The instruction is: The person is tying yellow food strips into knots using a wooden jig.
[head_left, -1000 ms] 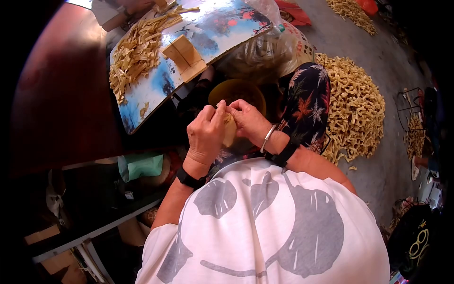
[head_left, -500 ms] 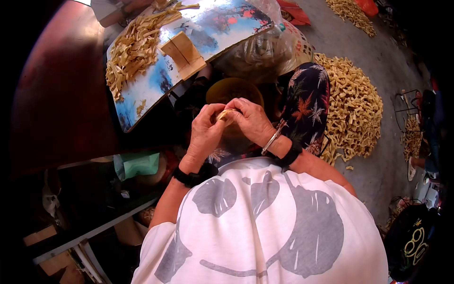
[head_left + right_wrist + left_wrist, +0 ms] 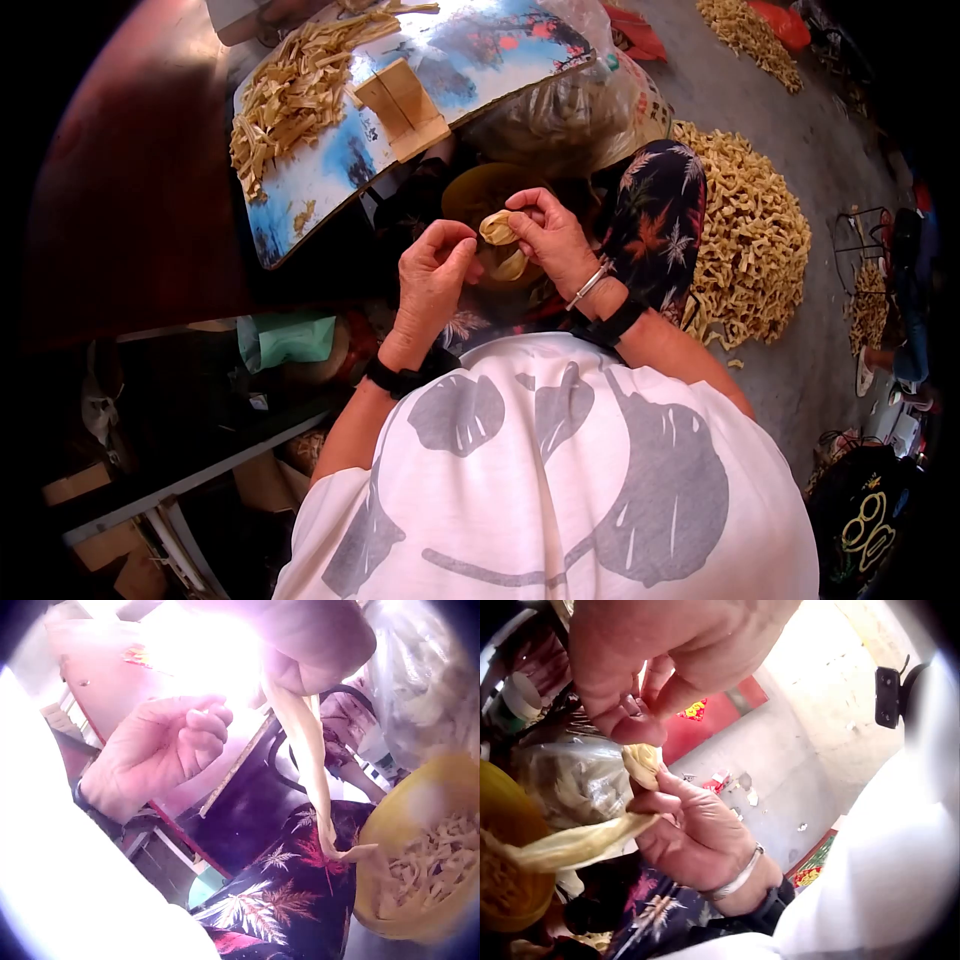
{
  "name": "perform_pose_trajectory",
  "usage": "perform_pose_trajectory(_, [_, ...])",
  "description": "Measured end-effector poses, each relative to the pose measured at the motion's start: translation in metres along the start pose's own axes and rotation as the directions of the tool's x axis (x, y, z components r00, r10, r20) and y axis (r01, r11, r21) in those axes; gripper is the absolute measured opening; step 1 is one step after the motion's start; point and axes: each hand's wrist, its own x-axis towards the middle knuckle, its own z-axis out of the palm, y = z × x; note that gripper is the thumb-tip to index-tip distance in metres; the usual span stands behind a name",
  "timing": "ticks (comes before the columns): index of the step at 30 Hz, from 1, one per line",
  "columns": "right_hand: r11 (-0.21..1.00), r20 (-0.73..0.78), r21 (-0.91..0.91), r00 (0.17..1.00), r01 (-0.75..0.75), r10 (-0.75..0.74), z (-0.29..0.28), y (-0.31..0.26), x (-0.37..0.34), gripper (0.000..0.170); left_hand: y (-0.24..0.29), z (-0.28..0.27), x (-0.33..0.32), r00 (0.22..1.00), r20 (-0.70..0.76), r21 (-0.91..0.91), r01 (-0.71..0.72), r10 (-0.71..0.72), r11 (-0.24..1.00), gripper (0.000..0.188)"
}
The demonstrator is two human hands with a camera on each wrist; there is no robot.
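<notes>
A pale yellow strip (image 3: 497,228), bunched into a knot at its upper part, is pinched between the thumb and fingers of my right hand (image 3: 562,248). From the same hand a long tail of the strip (image 3: 307,750) hangs down in the right wrist view. My left hand (image 3: 430,272) is just left of the bunched part, apart from it in the head view, fingers curled and thumb against the index finger, with nothing visible between them. Below both hands stands a yellow bowl (image 3: 369,919) with cut pale strips inside.
A painted tabletop (image 3: 330,205) bears a heap of flat yellow strips (image 3: 290,110) and a small wooden stand (image 3: 405,110). Behind the bowl sits a clear plastic bag (image 3: 570,120). A large pile of short knotted pieces (image 3: 750,230) lies on the floor at right, beyond the patterned trouser leg (image 3: 655,210).
Earlier, both hands met over the strip and covered much of it. Now they are apart: the right hand keeps the bunched strip, and the left has drawn away to the left.
</notes>
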Motion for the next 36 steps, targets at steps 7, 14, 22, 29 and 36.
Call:
perform_pose_trajectory(7, [0.983,0.13,0.155,0.988,-0.101,0.081,0.011,-0.007,-0.01,0.017,-0.005,0.011,-0.004,0.998,0.0,-0.133,0.066,-0.067,0.989,0.015])
perform_pose_trajectory(14, [0.977,0.098,-0.208,0.995,0.045,-0.025,0.001,-0.017,-0.018,0.02,-0.005,-0.014,0.008,0.985,-0.106,-0.314,0.098,-0.137,0.944,0.003])
perform_pose_trajectory(22, [0.785,0.037,-0.491,0.909,0.378,-0.415,0.02,-0.02,-0.026,0.028,-0.006,0.004,-0.003,0.947,0.235,-0.703,0.321,-0.219,0.635,0.029])
perform_pose_trajectory(29, [0.688,0.089,-0.678,0.958,0.258,-0.271,0.021,-0.04,-0.02,0.039,-0.002,0.0,0.0,0.974,0.197,-0.446,0.188,-0.109,0.875,0.023])
perform_pose_trajectory(36, [0.929,0.286,-0.334,0.956,0.162,-0.063,0.002,-0.029,0.002,0.039,-0.007,0.001,-0.006,0.938,0.236,-0.358,0.328,-0.255,0.874,0.017])
